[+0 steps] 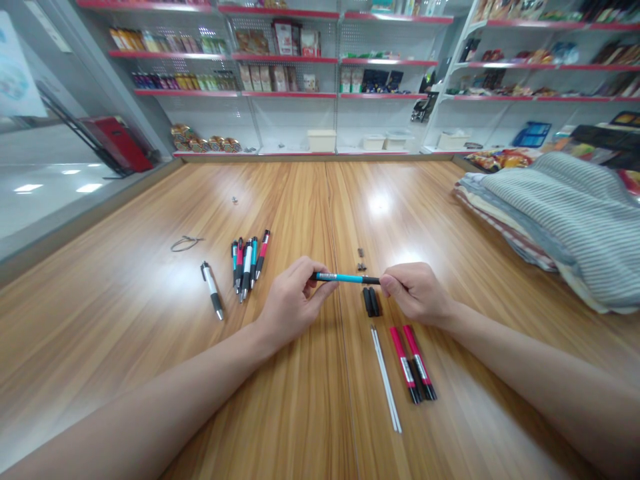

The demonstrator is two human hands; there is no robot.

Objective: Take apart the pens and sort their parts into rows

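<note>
A blue ballpoint pen (349,279) lies level between my two hands above the table. My left hand (295,293) pinches its black clip end; my right hand (415,290) is closed round the black grip end and hides the tip. Below the pen are two black rubber grips (371,302), two white refills (386,380) and two red pen barrels (413,363) with black ends. Small dark metal-looking parts (361,260) sit just beyond the pen. Left of my left hand is a group of several pens (247,267) in blue, red and white.
One white pen (213,290) lies apart at the left, near a thin looped cord (186,243). A tiny object (235,199) is farther back. Folded striped cloths (560,213) are stacked on the wooden table (290,193) at right. Stocked shelves (285,59) stand behind.
</note>
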